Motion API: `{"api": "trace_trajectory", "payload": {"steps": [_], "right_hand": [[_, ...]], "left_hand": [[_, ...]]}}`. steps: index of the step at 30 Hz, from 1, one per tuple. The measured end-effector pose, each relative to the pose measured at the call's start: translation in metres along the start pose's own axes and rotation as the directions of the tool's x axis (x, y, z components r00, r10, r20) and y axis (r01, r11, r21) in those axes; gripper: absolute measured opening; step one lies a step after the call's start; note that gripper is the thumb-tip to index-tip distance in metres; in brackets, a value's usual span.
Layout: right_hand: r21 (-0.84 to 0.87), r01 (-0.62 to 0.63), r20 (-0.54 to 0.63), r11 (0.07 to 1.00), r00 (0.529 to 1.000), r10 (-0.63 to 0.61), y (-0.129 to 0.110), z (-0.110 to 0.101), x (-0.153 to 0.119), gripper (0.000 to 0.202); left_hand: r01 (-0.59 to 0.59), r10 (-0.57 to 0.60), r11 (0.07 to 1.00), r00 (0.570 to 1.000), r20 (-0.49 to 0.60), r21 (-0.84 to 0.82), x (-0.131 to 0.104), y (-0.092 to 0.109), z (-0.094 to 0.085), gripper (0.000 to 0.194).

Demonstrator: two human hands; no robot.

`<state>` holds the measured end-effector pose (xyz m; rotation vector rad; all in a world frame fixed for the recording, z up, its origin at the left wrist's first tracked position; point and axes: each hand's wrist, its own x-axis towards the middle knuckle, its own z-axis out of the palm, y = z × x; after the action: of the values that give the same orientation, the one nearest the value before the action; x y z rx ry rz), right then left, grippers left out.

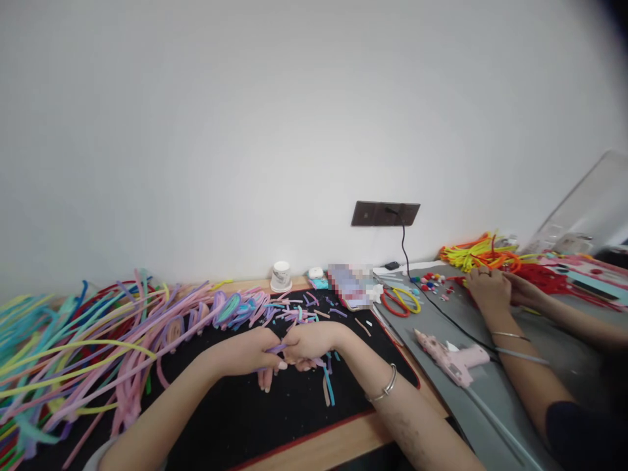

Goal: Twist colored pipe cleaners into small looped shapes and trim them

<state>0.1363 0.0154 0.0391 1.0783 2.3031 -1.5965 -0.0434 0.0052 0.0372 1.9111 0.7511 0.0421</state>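
Both hands meet above the black mat (216, 418), fingers pinched together. A purple pipe cleaner (275, 349) runs between them, mostly covered by the fingers. My left hand (252, 353) grips it from the left, thumb on top. From the right, my right hand (309, 341) closes on it, its fingertips partly hidden. Just below the right hand lie short cut pieces, among them a blue piece (328, 387) and a beige piece (325, 392). Behind the hands are more cut pipe cleaner pieces (311, 301) in pink, purple and blue.
Long coloured pipe cleaners (98, 353) are heaped on the left. A paper cup (281, 277) stands by the wall. To the right lie scissors (400, 302) and a pink glue gun (454, 360) with a cord. Another person's hands (490, 294) work at the far right.
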Motion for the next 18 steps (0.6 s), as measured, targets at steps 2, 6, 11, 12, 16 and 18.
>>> {"api": "trace_trajectory", "payload": {"steps": [2,6,11,12,16,18], "right_hand": [[0.047,0.027,0.022,0.999,0.999,-0.028,0.002,-0.001,0.003,0.023],[0.191,0.041,0.054,0.981,0.997,-0.052,0.006,-0.003,0.005,0.020],[0.256,0.057,0.111,0.965,0.990,-0.088,0.007,-0.009,0.004,0.019],[0.263,0.060,0.124,0.963,0.988,-0.095,0.007,-0.011,0.004,0.017],[0.273,0.089,0.152,0.958,0.979,-0.135,0.006,-0.016,0.004,0.017],[0.276,0.093,0.162,0.957,0.977,-0.141,0.008,-0.018,0.006,0.014]], "left_hand": [[-0.004,0.007,0.999,0.997,0.082,-0.040,-0.001,-0.001,-0.005,0.026],[-0.063,0.089,0.985,0.982,0.164,-0.159,-0.003,-0.008,-0.013,0.031],[-0.081,0.116,0.973,0.981,0.154,-0.215,-0.002,-0.017,-0.013,0.035],[-0.070,0.107,0.971,0.982,0.155,-0.227,-0.002,-0.018,-0.013,0.035],[-0.054,0.088,0.969,0.987,0.131,-0.241,-0.001,-0.021,-0.012,0.034],[-0.069,0.093,0.972,0.991,0.099,-0.224,-0.002,-0.021,-0.011,0.035]]}}
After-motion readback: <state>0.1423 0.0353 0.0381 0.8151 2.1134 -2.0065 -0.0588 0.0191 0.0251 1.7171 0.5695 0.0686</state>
